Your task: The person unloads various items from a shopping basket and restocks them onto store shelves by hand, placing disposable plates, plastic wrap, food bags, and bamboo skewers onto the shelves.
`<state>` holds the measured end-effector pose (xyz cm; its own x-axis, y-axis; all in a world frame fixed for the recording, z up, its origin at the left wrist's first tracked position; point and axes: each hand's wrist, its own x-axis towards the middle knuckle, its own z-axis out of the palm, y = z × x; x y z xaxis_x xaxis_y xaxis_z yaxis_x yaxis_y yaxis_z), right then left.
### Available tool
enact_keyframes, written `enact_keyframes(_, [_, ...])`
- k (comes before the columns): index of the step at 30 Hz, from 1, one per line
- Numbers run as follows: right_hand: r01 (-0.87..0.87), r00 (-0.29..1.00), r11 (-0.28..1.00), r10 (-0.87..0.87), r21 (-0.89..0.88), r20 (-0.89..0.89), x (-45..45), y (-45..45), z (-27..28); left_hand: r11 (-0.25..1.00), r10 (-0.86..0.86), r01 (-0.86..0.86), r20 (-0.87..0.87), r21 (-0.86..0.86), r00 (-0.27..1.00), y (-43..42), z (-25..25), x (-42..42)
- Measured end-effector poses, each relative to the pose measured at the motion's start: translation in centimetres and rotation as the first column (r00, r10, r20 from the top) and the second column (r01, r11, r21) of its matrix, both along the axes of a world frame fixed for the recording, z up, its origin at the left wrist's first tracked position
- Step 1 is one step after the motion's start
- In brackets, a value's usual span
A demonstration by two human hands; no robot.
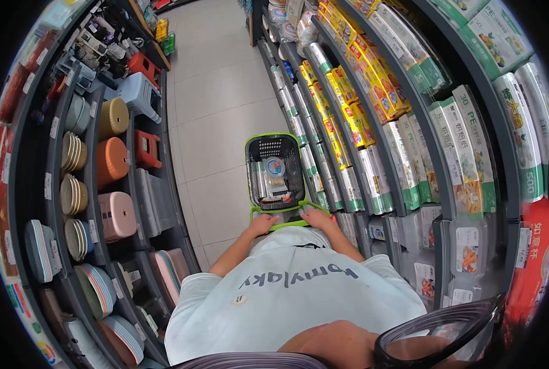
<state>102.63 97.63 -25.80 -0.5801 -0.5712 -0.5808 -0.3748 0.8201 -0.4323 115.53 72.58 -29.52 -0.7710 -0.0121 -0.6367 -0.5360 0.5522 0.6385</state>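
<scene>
A black shopping basket (pixel 247 175) with a green rim stands in the aisle in front of my body. Inside it lie a round clear package with a blue label (pixel 275 166) and several other packaged items. A green handle bar runs across the near side of the basket. My left hand (pixel 264 222) is closed around the left part of this bar. Around its right part, the fingers of my right hand (pixel 315 216) are wrapped. Both hands are close to my shirt.
Shelves on the right hold yellow boxes (pixel 379 80) and green-and-white rolls and boxes (pixel 465 154). On the left, shelves carry stacked bowls (pixel 74 194) and stools, among them a pink one (pixel 117 215). Grey floor tiles (pixel 210 117) run between them.
</scene>
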Motion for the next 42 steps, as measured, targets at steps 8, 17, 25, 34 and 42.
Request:
enact_keyframes(8, [0.059, 0.971, 0.982, -0.099, 0.182, 0.219, -0.5, 2.9, 1.0, 0.965, 0.022, -0.079, 0.223, 0.251, 0.975, 1.2, -10.1, 0.2])
enact_keyframes(17, [0.102, 0.825, 0.988, -0.150, 0.117, 0.545, -0.3, 9.1, -9.9, 0.988, 0.042, -0.090, 0.343, 0.124, 0.939, 5.6, -13.4, 2.3])
enact_keyframes(25, [-0.153, 0.767, 0.967, -0.015, 0.205, 0.641, -4.8, 6.4, -22.2, 0.897, 0.387, -0.437, 0.357, 0.068, 0.850, 8.4, -20.7, 1.8])
enact_keyframes(34, [0.010, 0.928, 0.994, -0.049, 0.106, 0.369, -13.0, 2.1, -42.4, 0.962, 0.255, -0.273, 0.320, 0.012, 0.912, 4.4, -31.3, -3.0])
enact_keyframes(42, [-0.110, 0.858, 0.988, 0.039, 0.110, 0.512, -9.4, -5.9, -51.7, 0.918, 0.394, -0.390, 0.289, -0.076, 0.872, -0.5, -43.7, -11.5])
